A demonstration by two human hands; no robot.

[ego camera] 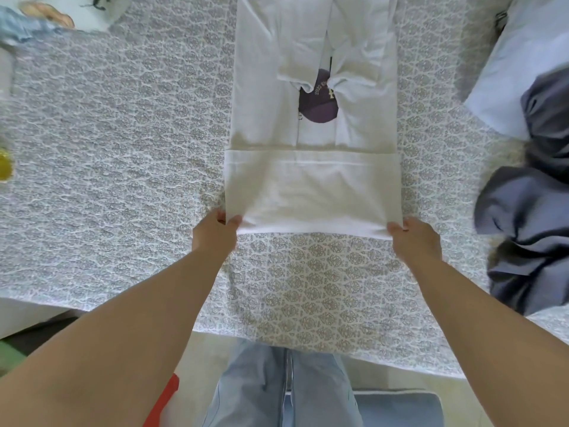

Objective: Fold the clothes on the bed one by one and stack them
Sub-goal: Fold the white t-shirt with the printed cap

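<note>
A white T-shirt (311, 124) with a purple print lies lengthwise in the middle of the bed, its sides and sleeves folded inward. Its near end is turned up and over in a fold. My left hand (215, 234) pinches the left corner of that fold. My right hand (414, 237) pinches the right corner. Both hands hold the fold just above the patterned bedspread (123, 180).
A crumpled grey-blue garment (529, 223) lies at the right, partly over a pale blue pillow (508, 72). More clothes (46, 16) sit at the far left corner. The bed's near edge runs in front of my jeans (283, 389).
</note>
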